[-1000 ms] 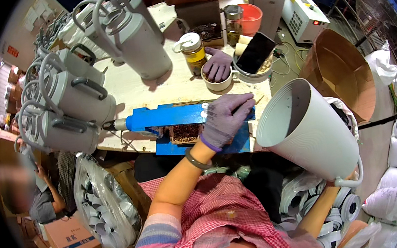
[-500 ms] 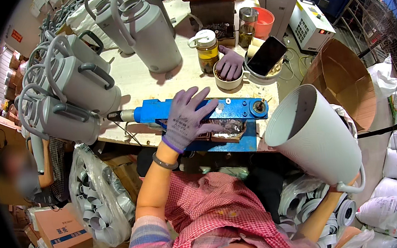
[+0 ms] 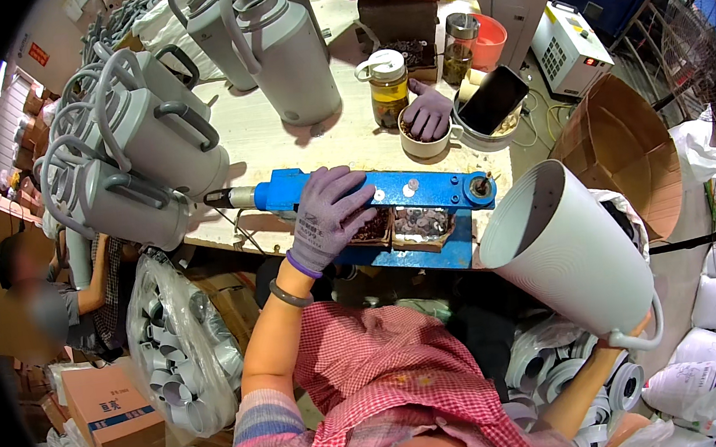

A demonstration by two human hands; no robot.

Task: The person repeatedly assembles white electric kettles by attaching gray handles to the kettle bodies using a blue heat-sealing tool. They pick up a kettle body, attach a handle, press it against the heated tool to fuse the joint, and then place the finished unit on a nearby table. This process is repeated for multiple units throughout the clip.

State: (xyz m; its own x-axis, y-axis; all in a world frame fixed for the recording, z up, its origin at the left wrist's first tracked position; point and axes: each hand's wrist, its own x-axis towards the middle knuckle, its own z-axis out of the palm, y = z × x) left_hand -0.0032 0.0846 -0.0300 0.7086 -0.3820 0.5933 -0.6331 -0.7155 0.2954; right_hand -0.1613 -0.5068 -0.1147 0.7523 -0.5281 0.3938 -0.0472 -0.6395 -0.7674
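Observation:
My left hand (image 3: pixel 331 218), in a purple-grey knitted glove, lies over the blue bar (image 3: pixel 442 186) of a bench fixture, its fingers stretched out and fairly close together. A small pale washer (image 3: pixel 379 195) shows on the bar by the fingertips, with another small metal piece (image 3: pixel 411 186) farther right. Below the bar are a tray of small metal parts (image 3: pixel 422 224) and a compartment of darker bits (image 3: pixel 372 227). On the right, my right hand (image 3: pixel 607 347) holds a large grey jug body (image 3: pixel 569 257) near its handle, open end tilted up and left; most of its fingers are hidden.
Several grey jugs with hoop handles (image 3: pixel 291 63) stand on the table's left and back. A yellow-filled jar (image 3: pixel 387 92), a cup with a glove (image 3: pixel 427 132) and a bowl with a phone (image 3: pixel 493 102) sit behind the bar. A person works at the far left.
My left hand's spread fingers have drawn closer together and down on the bar. A washer now shows beside the fingertips. The jug body in my right hand has barely moved.

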